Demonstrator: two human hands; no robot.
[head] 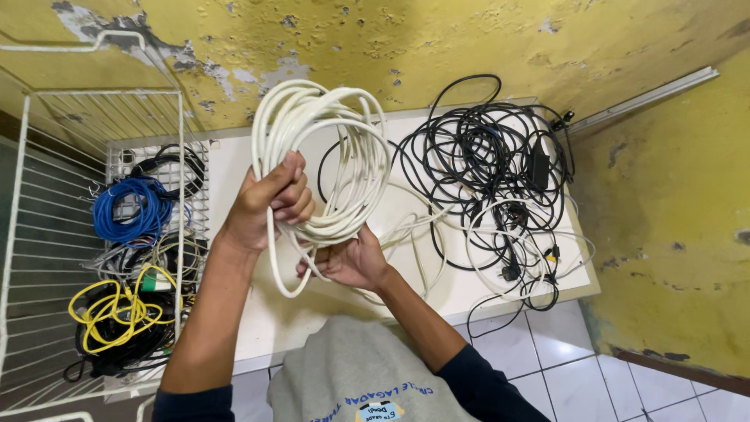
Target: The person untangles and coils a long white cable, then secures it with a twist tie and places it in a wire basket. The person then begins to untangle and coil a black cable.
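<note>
White cable coil (328, 156) was mid-winding: left hand (269, 205) clenched round its loops, right hand (351, 262) pinched the bottom strands. Next probably called for gathering the loose tail (406, 230).

White tabletop (258, 312) against yellow wall. Tangle of black cables (484, 156) on its right half, thin white cables (500, 234) mixed in. White wire basket (23, 195) beside left edge, holding blue cable (129, 207), yellow cable (117, 309), black ones.

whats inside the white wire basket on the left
The white wire basket holds a blue cable coil, a yellow cable and black cables. Whatever lies beneath them is covered.
</note>
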